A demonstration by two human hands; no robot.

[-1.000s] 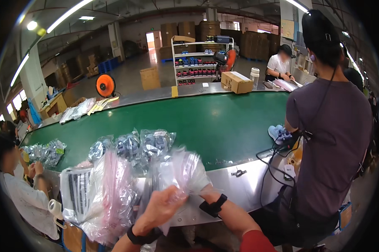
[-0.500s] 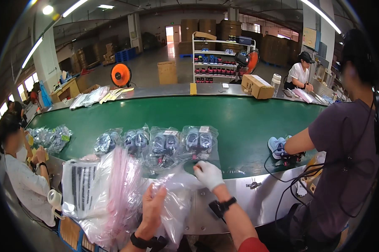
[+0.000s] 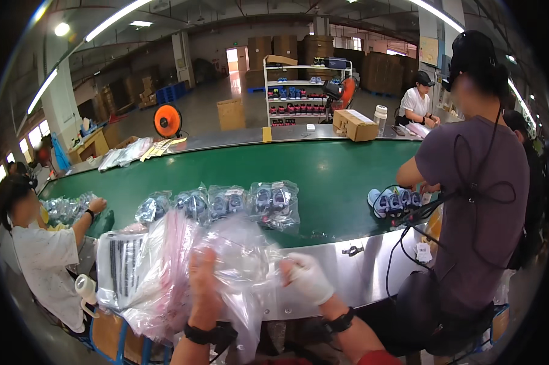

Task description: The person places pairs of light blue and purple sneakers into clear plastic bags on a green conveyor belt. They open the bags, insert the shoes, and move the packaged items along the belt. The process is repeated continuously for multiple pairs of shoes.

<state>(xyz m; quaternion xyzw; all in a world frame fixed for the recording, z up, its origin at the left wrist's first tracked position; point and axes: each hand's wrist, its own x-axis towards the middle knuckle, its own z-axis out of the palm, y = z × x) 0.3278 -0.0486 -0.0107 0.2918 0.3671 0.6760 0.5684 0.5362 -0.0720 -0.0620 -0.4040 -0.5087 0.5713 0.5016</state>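
A clear plastic bag (image 3: 241, 258) is stretched between my two hands in front of the belt, partly smeared by motion. My bare left hand (image 3: 204, 283) grips its left side, thumb up. My right hand (image 3: 309, 280), in a white glove, is closed with its fingertips pinching the bag's right edge. Just left of my left hand lies a thick stack of clear bags (image 3: 147, 267) with pinkish edges. Beyond the bag, a row of several bagged pairs of blue shoes (image 3: 273, 201) rests on the green belt (image 3: 329, 164).
At right a co-worker in a dark shirt (image 3: 475, 201) stands by several unbagged shoes (image 3: 393, 202). Another in white (image 3: 46, 249) reaches toward bagged items (image 3: 68, 210) at left. Opposite are a carton (image 3: 355, 125), a fan (image 3: 167, 121) and a shoe rack (image 3: 308, 91).
My right hand has come down and back from the shoes, drawing the bag wider. The left co-worker now reaches over the belt. More shoes show by the right co-worker.
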